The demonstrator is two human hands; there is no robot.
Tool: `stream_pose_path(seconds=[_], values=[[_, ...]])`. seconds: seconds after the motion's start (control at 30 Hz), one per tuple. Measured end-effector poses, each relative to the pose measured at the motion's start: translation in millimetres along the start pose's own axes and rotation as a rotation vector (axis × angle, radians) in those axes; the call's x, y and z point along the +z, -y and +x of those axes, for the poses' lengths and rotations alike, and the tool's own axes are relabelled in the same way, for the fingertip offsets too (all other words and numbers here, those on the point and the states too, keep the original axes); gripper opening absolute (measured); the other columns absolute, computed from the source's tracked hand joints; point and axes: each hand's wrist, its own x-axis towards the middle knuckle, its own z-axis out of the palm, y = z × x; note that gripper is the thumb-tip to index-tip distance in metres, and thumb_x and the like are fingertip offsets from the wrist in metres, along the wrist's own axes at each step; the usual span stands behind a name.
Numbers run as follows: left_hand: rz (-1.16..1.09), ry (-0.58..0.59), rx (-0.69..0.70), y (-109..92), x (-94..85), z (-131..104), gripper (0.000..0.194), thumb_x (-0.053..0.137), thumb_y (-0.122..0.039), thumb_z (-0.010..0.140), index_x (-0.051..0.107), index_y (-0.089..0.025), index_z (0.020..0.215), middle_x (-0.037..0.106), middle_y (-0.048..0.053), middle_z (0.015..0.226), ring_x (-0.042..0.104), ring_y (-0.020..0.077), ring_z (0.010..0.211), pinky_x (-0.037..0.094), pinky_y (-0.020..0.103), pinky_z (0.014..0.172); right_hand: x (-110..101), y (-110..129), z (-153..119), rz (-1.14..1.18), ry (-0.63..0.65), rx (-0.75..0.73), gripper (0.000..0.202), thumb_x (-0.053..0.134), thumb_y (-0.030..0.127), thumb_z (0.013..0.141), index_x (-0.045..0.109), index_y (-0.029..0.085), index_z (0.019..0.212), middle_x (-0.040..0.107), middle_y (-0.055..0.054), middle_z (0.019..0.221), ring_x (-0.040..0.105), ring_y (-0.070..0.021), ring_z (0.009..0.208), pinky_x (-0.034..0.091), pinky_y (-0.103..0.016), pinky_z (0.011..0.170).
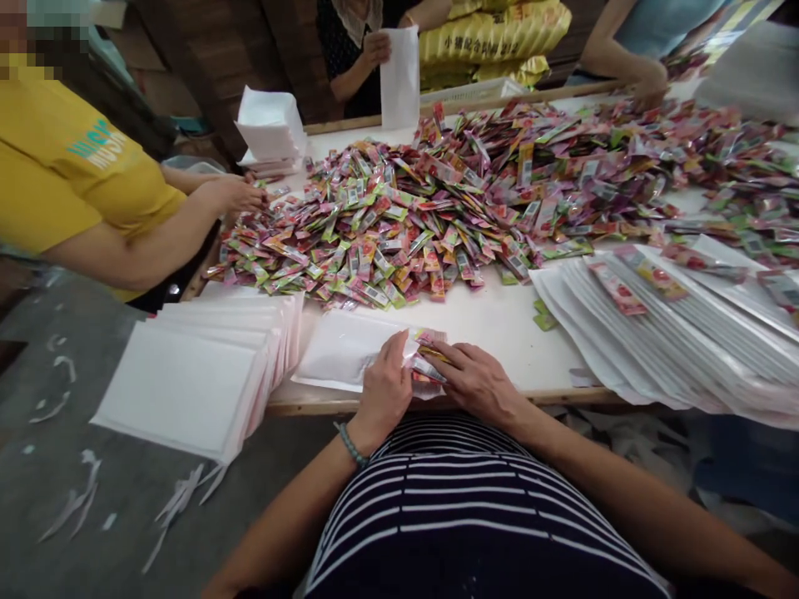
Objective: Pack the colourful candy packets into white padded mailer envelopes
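From the wearer's head we look forward and down, close over the near side of the bench (505,333).

Grey floor (125,474), white table (505,329), wooden edging (318,408); brown cardboard boxes (166,91) behind

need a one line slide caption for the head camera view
Left hand holds a white envelope while the right hand touches colourful packets at its opening, a packet heap beyond.
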Motion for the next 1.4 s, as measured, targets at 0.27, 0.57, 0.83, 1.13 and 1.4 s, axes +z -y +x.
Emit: stream_pose_path(seconds=[0.27,0.57,0.83,1.13,1.4], values=[[-0.139,0.084,0.065,-1.1,-1.8,11.0,0.066,0.038,-0.003,0.081,0.036,-0.016,0.146,0.057,0.012,0.138,0.059,0.0203,0.121,0.049,0.035,0.102,6.9,-29.9,-5.4,0.171,0.032,-0.103,0.050,0.053,0.013,0.085,0.055,0.024,0.133,0.056,-0.004,0.139,0.054,-0.0226,0.115,0.046,-0.038,0.090],[0.039,0.032,-0.063,3.6,-0.4,16.6,0.057,0.040,-0.009,0.088,0.038,-0.014,0.145,0.065,0.014,0.126,0.068,0.0215,0.104,0.055,0.034,0.090,-5.7,-26.9,0.5,0.125,0.025,-0.198,0.039,0.056,0.027,0.091,0.058,0.021,0.129,0.061,-0.006,0.133,0.056,-0.0221,0.112,0.042,-0.036,0.087],[-0.032,0.127,0.063,0.6,2.0,14.9,0.055,0.036,-0.008,0.089,0.040,-0.013,0.144,0.058,0.013,0.136,0.061,0.0197,0.118,0.052,0.032,0.097,10.2,-32.6,19.7,-0.009,0.055,-0.127,0.038,0.049,0.010,0.089,0.057,0.016,0.126,0.061,-0.011,0.130,0.054,-0.0249,0.111,0.041,-0.037,0.082],[-0.074,0.039,-0.184,4.9,9.3,9.8,0.050,0.037,-0.014,0.092,0.044,-0.008,0.141,0.062,0.017,0.129,0.067,0.0236,0.106,0.054,0.035,0.091,18.4,-10.6,25.1,-0.009,0.122,-0.107,0.040,0.044,0.014,0.093,0.050,0.017,0.132,0.057,-0.012,0.133,0.053,-0.0255,0.106,0.041,-0.039,0.079],[0.038,0.129,-0.008,2.9,22.7,-4.0,0.054,0.032,-0.006,0.090,0.041,-0.010,0.143,0.052,0.018,0.140,0.056,0.0228,0.125,0.051,0.036,0.099,31.3,-0.6,39.3,-0.091,0.186,0.161,0.032,0.039,0.011,0.092,0.060,0.009,0.116,0.059,-0.021,0.121,0.050,-0.0312,0.107,0.040,-0.043,0.081]])
